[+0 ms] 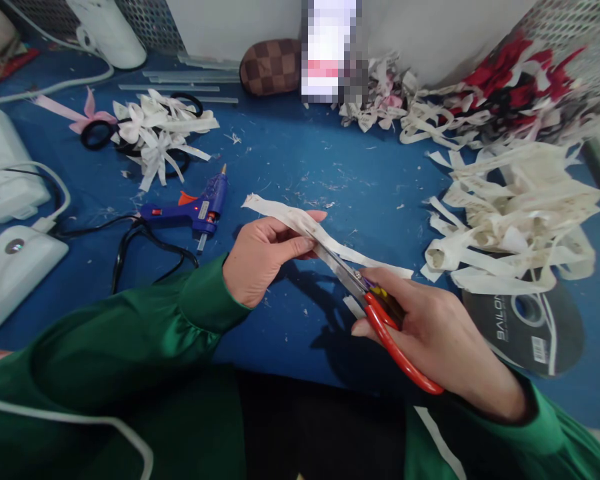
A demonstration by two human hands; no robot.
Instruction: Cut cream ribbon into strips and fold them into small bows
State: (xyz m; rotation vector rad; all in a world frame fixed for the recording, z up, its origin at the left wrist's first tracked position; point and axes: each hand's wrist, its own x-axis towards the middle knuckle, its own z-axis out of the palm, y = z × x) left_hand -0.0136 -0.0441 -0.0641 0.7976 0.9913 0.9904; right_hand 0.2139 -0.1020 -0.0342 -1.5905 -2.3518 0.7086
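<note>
Taking the blue glue gun point(209, 208) on the table point(290, 150) as our landmark, we find a white box point(25, 273) with a round button well to its left. Beyond the gun and to its left lies a pink bow point(89, 119) beside a black hair tie point(83, 135); nearer, just beyond the gun, is a pile of white bows point(153, 137), with clear glue sticks point(180, 87) farther back.

Just right of the gun we see the left hand point(260, 257), its grip pinched between thumb and fingers on a white ribbon point(275, 210). Beyond the gun and off to its right sits a checked pouch point(270, 67). The ribbon itself slants away to the right of the gun, its far-left end (slightly frayed, we notice) nearest to it. Farther right of the gun, the scissors point(375, 313) reach in with their blades along the ribbon; whether they are cutting, we cannot tell. The right hand point(437, 340) has its grip closed around their red handles.

Well to the gun's right we see a heap of cream ribbons point(520, 213), red ribbon pieces point(510, 73) beyond them, and a black spool point(565, 333) on the near side, partly covered.
</note>
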